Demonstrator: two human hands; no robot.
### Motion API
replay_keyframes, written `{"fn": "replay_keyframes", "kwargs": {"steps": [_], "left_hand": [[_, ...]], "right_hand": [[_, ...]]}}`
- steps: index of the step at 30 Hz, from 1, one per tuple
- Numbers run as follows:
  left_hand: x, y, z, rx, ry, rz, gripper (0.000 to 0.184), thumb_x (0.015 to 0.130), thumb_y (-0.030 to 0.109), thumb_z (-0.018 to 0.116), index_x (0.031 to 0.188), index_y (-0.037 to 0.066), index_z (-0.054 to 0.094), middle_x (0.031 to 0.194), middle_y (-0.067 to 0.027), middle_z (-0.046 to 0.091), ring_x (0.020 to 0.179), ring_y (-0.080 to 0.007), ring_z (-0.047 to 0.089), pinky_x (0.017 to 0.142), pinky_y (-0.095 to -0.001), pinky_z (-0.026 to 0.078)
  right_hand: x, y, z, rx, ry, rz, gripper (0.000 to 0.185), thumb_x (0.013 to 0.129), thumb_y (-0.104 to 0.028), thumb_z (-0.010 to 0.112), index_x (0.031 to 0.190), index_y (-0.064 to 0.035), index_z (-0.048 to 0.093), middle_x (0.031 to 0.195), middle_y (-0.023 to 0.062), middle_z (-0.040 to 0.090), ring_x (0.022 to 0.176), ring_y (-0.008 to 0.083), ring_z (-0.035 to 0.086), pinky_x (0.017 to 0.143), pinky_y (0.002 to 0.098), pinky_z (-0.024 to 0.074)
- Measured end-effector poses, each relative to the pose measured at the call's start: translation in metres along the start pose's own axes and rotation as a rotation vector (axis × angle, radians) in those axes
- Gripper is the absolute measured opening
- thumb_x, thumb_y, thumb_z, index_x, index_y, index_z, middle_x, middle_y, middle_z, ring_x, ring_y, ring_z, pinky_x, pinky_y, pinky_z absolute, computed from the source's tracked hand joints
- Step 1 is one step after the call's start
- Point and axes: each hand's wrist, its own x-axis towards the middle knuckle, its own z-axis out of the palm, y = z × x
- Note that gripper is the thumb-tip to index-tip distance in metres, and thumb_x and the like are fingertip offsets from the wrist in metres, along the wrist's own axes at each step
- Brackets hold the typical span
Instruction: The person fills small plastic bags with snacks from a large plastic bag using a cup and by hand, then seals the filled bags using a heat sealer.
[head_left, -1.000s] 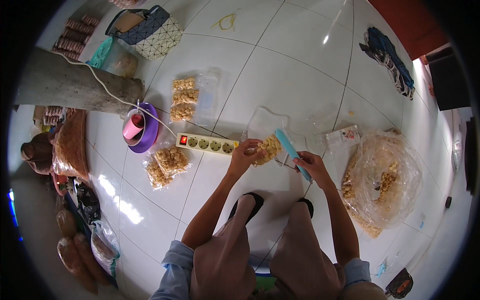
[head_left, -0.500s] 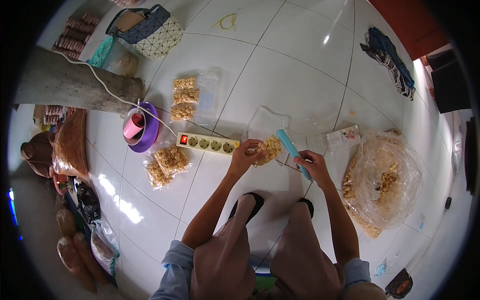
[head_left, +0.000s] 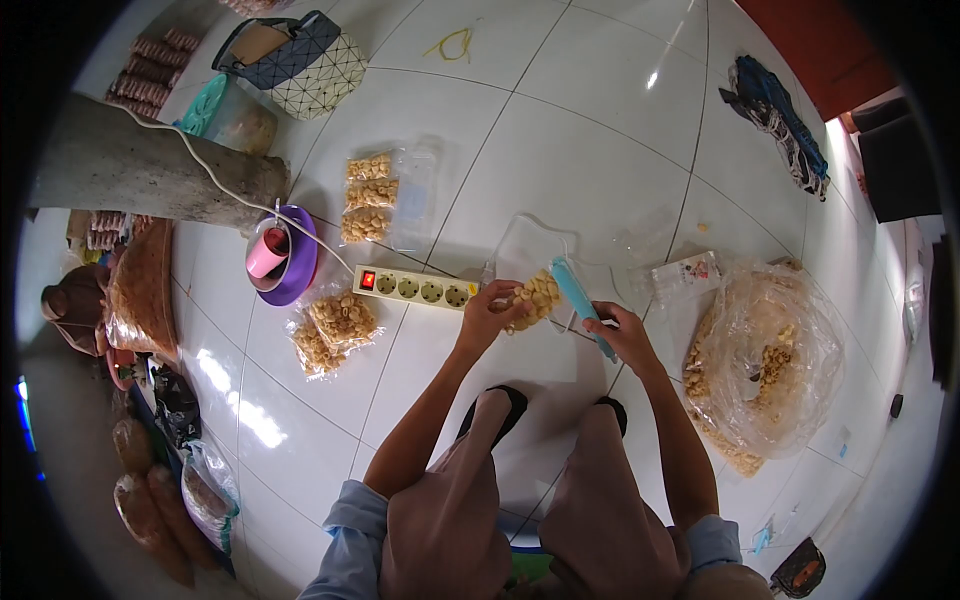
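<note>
Between my hands is a small clear bag of tan snacks (head_left: 537, 301), tilted above the white tiled floor. My left hand (head_left: 488, 313) is closed on the bag's left side. A light blue handheld sealer (head_left: 581, 303) lies slantwise along the bag's right edge, its upper end touching the bag. My right hand (head_left: 623, 332) is closed round the lower part of the sealer. A pale cable (head_left: 540, 216) loops on the floor behind them, from the plug end of a power strip (head_left: 412, 288) with a red lit switch.
Filled snack bags (head_left: 340, 322) lie left, and a three-part pack (head_left: 368, 196) farther back. A purple basin (head_left: 300, 268) holds a pink cup (head_left: 266, 253). At right sits a large clear bag of snacks (head_left: 775, 365). A concrete pillar (head_left: 170, 165) and patterned bag (head_left: 318, 75) stand upper left.
The sealer has turned slightly in my right hand, and its lower end has shifted up and left. My right hand has moved slightly left. My left hand still holds the bag.
</note>
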Motion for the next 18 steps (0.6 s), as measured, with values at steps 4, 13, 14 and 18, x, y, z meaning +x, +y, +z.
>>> {"fn": "replay_keyframes", "kwargs": {"steps": [4,13,14,18], "left_hand": [[0.000,0.000,-0.002,-0.010,0.030,0.007,0.035,0.079,0.014,0.068,0.110,0.004,0.054,0.095,-0.0069,0.063,0.079,-0.0124,0.063,0.066,-0.0225,0.051],[0.002,-0.007,-0.004,-0.039,0.080,0.035,0.037,0.080,0.016,0.068,0.111,0.002,0.054,0.096,-0.0071,0.062,0.079,-0.0109,0.062,0.065,-0.0224,0.051],[0.002,-0.007,-0.004,-0.043,0.088,0.035,0.038,0.080,0.017,0.068,0.111,0.003,0.054,0.096,-0.0070,0.062,0.078,-0.0107,0.062,0.065,-0.0223,0.051],[0.002,-0.011,0.000,-0.025,0.114,0.018,0.039,0.079,0.018,0.069,0.111,0.002,0.054,0.094,-0.0063,0.062,0.079,-0.0109,0.062,0.065,-0.0222,0.051]], "right_hand": [[0.000,0.001,0.000,0.007,0.015,0.015,0.053,0.077,-0.032,0.069,0.111,0.0053,0.055,0.102,0.0148,0.061,0.093,0.0191,0.060,0.081,0.0302,0.0477],[0.014,0.026,0.005,-0.224,0.364,-0.090,0.056,0.072,-0.038,0.071,0.104,0.0047,0.056,0.093,0.0140,0.055,0.087,0.0234,0.054,0.077,0.0352,0.0443],[0.017,0.029,0.009,-0.347,0.440,-0.098,0.055,0.071,-0.038,0.072,0.102,0.0047,0.056,0.091,0.0142,0.053,0.086,0.0254,0.051,0.076,0.0368,0.0428],[0.025,0.040,0.029,-0.567,0.607,-0.099,0.054,0.071,-0.035,0.072,0.103,0.0040,0.054,0.092,0.0152,0.050,0.089,0.0292,0.048,0.078,0.0387,0.0414]]}}
